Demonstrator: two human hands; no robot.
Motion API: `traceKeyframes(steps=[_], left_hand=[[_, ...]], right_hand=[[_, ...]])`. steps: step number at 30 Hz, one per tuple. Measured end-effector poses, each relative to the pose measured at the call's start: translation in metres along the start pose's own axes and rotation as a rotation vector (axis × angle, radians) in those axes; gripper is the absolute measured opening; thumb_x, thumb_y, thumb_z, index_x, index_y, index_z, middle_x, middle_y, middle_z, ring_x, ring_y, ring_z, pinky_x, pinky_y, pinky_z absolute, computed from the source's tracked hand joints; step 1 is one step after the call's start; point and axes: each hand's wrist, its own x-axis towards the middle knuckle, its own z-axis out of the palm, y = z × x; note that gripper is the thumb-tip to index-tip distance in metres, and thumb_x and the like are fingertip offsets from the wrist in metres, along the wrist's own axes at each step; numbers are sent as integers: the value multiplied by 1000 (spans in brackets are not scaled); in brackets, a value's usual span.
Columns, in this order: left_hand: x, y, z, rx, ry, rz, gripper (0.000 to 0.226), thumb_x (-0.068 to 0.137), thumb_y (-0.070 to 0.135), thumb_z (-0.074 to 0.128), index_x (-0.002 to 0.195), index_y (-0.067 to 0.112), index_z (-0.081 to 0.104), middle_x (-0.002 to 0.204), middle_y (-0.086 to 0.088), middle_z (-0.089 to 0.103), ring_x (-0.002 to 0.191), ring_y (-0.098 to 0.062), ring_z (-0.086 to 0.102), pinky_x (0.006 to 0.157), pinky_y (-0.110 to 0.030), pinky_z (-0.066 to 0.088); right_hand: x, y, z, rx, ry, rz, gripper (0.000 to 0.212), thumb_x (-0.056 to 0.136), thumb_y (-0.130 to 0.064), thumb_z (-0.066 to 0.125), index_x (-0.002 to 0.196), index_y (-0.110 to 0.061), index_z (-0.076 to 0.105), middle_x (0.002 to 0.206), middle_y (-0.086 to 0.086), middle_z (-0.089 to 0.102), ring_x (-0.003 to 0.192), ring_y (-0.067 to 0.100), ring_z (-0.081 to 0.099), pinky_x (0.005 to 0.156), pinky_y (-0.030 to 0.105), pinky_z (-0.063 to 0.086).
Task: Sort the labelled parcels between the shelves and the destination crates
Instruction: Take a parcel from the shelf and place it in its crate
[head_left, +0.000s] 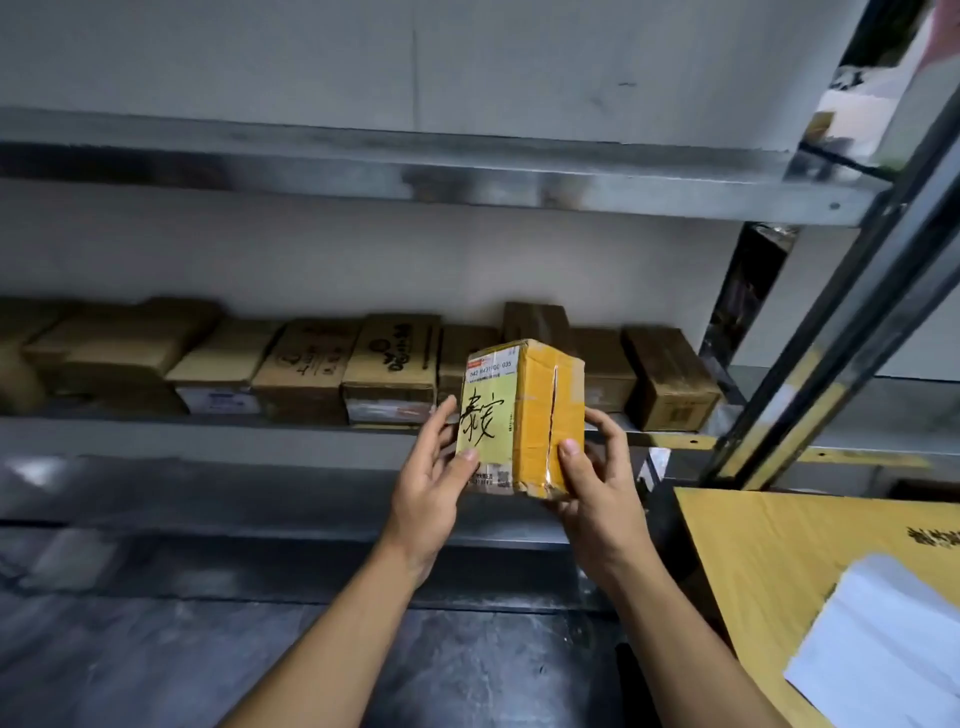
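Left hand (431, 483) grips the left side of a small yellow-taped cardboard parcel (543, 415) — thumb pressed on its pale handwritten label, fingers up the far edge; right hand (597, 493) holds the right side, thumb on the front beside the split tape seam; parcel upright in the air, just in front of the grey metal shelf (208, 436); a row of brown cardboard boxes (311, 364) sits along that shelf behind it; lower right — a large flat yellow cardboard box (769, 561) with a white paper sheet (883, 639) lying on it.
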Motion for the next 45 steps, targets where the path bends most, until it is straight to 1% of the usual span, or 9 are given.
traceKeyframes(steps=[9,14,21,28,31,36,39,42,45], left_hand=[[-32,7,-65,101,261,58,54,92,7,65,127,45,50,121,4,68,115,-13,63,92,-36,55],[-47,17,-124,172,408,91,54,87,10,70,125,44,53,116,8,70,114,-12,64,92,-39,56],[-73,49,-257,317,600,154,51,87,19,70,125,49,54,126,7,64,116,-10,62,90,-33,56],[-125,117,-430,408,873,181,65,78,27,76,123,64,46,140,15,52,124,4,52,99,-26,46],[-152,144,-498,474,897,113,60,78,32,77,122,63,50,135,11,56,121,-6,57,98,-34,52],[-188,162,-590,405,1109,53,56,59,59,77,113,57,60,121,6,67,110,-15,65,98,-44,52],[-197,162,-626,316,1224,34,35,78,41,79,108,43,64,112,2,72,102,-15,68,90,-39,54],[-192,154,-651,304,1262,6,21,89,28,73,106,35,62,106,7,70,99,-14,68,90,-44,56],[-178,147,-675,284,1268,-10,19,90,23,71,103,32,61,107,6,68,97,-13,68,88,-43,58]], right_hand=[[-2,28,59,-377,-180,-23,16,100,-37,58,116,-37,63,116,-5,69,107,18,69,85,42,60],[0,53,119,-386,-441,88,48,82,-60,64,127,-46,53,128,-17,63,113,3,64,86,31,54],[-7,103,261,-338,-672,93,54,75,-48,73,122,-56,46,128,-16,60,111,11,67,83,33,61],[-30,163,428,-332,-965,157,42,76,-44,84,113,-53,66,124,-11,70,116,16,67,100,49,54],[-50,184,501,-363,-1093,152,37,76,-43,79,110,-52,67,118,-16,71,114,11,67,101,43,53],[-75,233,598,-197,-947,218,40,81,-33,84,116,-33,65,118,-13,68,116,16,65,101,45,53],[-87,259,638,-91,-906,335,50,69,-35,90,111,-31,63,128,10,66,112,25,68,85,40,59],[-92,283,661,-67,-987,430,62,69,-35,91,122,-38,59,133,-1,66,110,23,71,86,51,60],[-79,302,689,-98,-971,349,68,78,-25,85,136,-36,51,136,-7,61,104,14,72,76,37,62]])
